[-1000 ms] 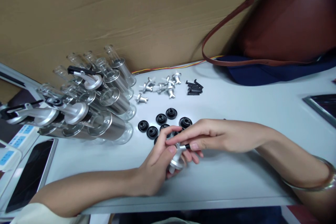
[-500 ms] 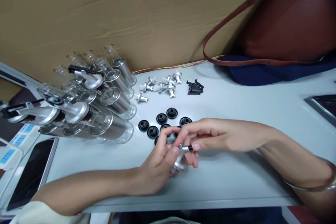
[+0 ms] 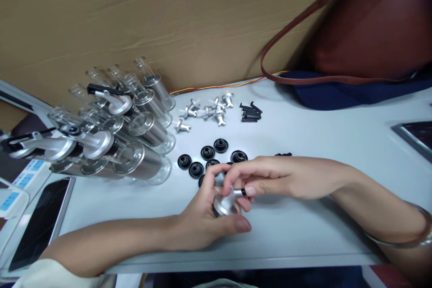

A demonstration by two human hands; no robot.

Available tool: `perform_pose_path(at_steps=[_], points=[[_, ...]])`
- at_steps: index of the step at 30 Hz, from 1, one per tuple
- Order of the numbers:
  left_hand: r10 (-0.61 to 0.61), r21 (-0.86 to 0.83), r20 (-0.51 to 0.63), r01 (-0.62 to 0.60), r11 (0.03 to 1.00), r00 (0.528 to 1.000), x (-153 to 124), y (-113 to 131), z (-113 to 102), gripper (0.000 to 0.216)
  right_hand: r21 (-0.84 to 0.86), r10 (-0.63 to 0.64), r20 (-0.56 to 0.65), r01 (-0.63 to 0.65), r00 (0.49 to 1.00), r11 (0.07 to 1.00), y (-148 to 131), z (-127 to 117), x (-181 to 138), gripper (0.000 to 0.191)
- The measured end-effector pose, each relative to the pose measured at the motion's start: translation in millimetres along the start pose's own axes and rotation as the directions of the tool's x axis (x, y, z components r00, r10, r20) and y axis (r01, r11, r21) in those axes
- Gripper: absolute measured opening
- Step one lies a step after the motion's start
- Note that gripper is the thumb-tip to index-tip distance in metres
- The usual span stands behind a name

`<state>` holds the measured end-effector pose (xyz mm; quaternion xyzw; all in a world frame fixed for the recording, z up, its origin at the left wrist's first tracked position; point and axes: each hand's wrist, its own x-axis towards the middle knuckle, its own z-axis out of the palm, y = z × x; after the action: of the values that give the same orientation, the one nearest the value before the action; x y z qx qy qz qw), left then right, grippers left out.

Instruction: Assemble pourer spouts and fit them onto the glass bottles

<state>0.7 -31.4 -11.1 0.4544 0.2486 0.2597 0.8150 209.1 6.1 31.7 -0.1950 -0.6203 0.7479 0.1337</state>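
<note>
My left hand (image 3: 205, 216) is closed round a small silver metal pourer cap (image 3: 225, 204), its thumb lying under the cap near the table's front. My right hand (image 3: 270, 177) pinches a small black piece (image 3: 243, 192) at the tip of the cap's spout. Both hands meet over the white table (image 3: 303, 229), just in front of a cluster of black rubber stoppers (image 3: 207, 153). Part of the cap is hidden by my fingers.
A pile of glass and steel bottles with pourers (image 3: 118, 135) lies at the left. Small silver spout parts (image 3: 205, 112) and black clips (image 3: 250, 112) sit farther back. A brown bag (image 3: 364, 27) stands back right, a phone (image 3: 40, 220) front left, cardboard (image 3: 168, 13) behind.
My left thumb has dropped from on top of the cap to below it, and the cap has turned so its round base faces up. My right hand has stayed pinched at the spout tip.
</note>
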Motion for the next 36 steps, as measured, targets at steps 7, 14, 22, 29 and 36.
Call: perform_pose_path(at_steps=[7,14,22,29,36], points=[[0.001,-0.037,0.02,0.0,0.999,1.0,1,0,0,0.065,0.001,-0.005,-0.002,0.005,1.0,1.0,-2,0,2,0.017],[-0.123,-0.005,0.062,0.124,0.992,0.99,-2,5,7,0.088,0.107,0.009,-0.04,-0.004,0.999,0.994,-7,2,-6,0.023],[0.26,0.905,0.253,-0.323,0.277,0.932,-7,57,3,0.011,0.203,-0.136,-0.37,0.223,0.919,0.953,-13,-12,-17,0.029],[0.359,0.848,0.2,0.023,-0.53,0.912,16,74,-25,0.021,0.115,-0.139,-0.594,0.255,0.792,0.96,-16,-11,-9,0.017],[0.227,0.901,0.091,0.017,-0.433,0.97,22,71,-25,0.029,0.059,-0.184,-0.671,0.299,0.718,0.953,-15,-13,-6,0.008]])
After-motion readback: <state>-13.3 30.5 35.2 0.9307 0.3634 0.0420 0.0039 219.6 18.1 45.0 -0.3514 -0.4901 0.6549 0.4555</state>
